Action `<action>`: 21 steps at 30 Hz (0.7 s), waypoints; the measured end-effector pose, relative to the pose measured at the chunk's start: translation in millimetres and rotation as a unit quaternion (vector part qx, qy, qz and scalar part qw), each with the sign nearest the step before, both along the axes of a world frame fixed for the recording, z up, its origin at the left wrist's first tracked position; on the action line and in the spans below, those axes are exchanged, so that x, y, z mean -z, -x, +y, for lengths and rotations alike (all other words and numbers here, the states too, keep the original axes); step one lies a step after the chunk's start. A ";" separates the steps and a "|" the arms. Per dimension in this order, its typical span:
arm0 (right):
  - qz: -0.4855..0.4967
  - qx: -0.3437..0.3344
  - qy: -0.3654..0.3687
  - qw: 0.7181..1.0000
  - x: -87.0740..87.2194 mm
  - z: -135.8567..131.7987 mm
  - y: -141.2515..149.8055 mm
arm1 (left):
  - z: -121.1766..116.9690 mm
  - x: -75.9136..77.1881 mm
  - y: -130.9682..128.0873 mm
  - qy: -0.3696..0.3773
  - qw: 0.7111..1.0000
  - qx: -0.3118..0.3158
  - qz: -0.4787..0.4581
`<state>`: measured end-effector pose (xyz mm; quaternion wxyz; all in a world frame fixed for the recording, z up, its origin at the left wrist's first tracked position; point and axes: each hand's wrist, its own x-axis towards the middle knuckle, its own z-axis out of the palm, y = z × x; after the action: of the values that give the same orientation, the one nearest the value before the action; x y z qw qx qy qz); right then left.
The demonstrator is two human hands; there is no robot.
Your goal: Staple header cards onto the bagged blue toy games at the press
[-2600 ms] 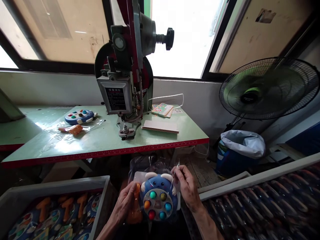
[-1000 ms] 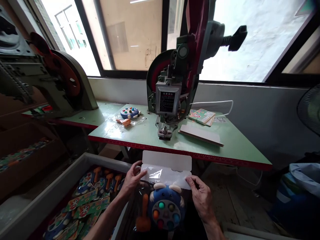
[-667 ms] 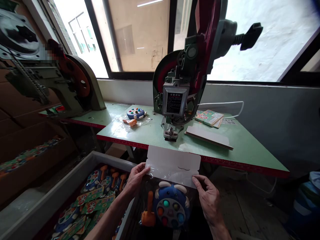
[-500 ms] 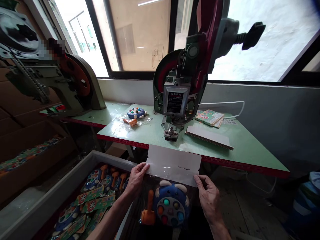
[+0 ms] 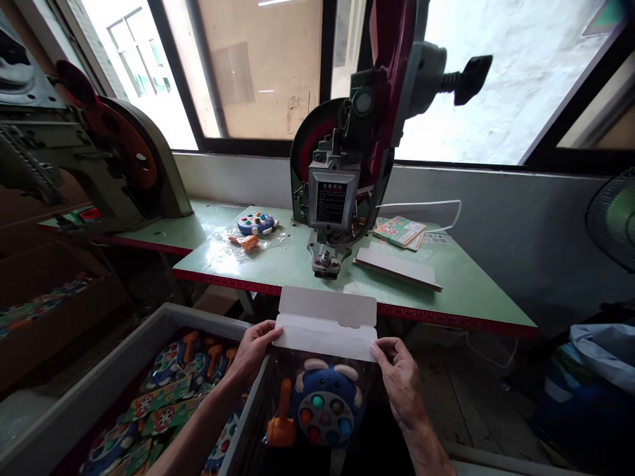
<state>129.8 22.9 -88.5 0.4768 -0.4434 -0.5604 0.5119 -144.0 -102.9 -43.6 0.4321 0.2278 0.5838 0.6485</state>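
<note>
Between my hands hangs a clear plastic bag with a blue animal-shaped toy (image 5: 325, 403) and an orange toy hammer (image 5: 282, 423) in it. A white header card (image 5: 325, 330), creased along its length, lies across the top of the bag, its far flap tilted up. My left hand (image 5: 255, 347) pinches the card's left end between thumb and fingers. At its right end my right hand (image 5: 399, 373) pinches it the same way. The card's far edge is close to the front of the green table (image 5: 476, 291), below the stapling machine's head (image 5: 326, 261).
At my left stands a grey bin (image 5: 203, 317) of packed toys and printed cards. On the table lie a blue toy (image 5: 256, 223), an orange hammer (image 5: 245, 242) in plastic, folded white cards (image 5: 397, 268) and printed cards (image 5: 401, 231). A fan (image 5: 615, 218) stands far right.
The header card's far flap has folded up along the crease and now stands at an angle to the near part. Both hands keep their pinch. The view has turned slightly right.
</note>
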 end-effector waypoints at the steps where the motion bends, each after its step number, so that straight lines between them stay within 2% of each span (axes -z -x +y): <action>1: 0.018 -0.009 0.018 1.000 -0.9 1.2 -0.2 | -0.3 -1.1 3.7 0.003 1.000 0.020 0.009; 6: 0.088 -0.111 0.089 0.986 -19.9 5.9 -4.8 | -2.7 -5.3 21.8 -0.002 0.993 0.114 0.026; 8: 0.097 -0.160 0.122 0.975 -27.8 6.9 -7.1 | -4.5 -4.7 24.0 0.001 0.993 0.122 0.004; 10: 0.104 -0.178 0.150 0.967 -30.6 7.6 -9.2 | -6.5 -1.9 22.2 0.000 0.994 0.108 -0.023; 13: 0.119 -0.183 0.167 0.962 -23.4 9.0 -12.9 | -9.1 4.8 15.7 -0.023 0.995 0.079 -0.054; 17: 0.112 -0.203 0.183 0.955 -9.2 12.8 -19.5 | -10.7 10.0 10.2 -0.035 0.996 0.071 -0.040; 21: 0.065 -0.225 0.162 0.958 -11.9 15.9 -24.7 | -10.9 10.2 12.8 -0.015 0.998 0.066 0.002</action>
<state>154.5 38.8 -76.6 0.3060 -0.3429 -0.5230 0.7178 -156.8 -113.7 -53.8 0.4693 0.2732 0.5585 0.6271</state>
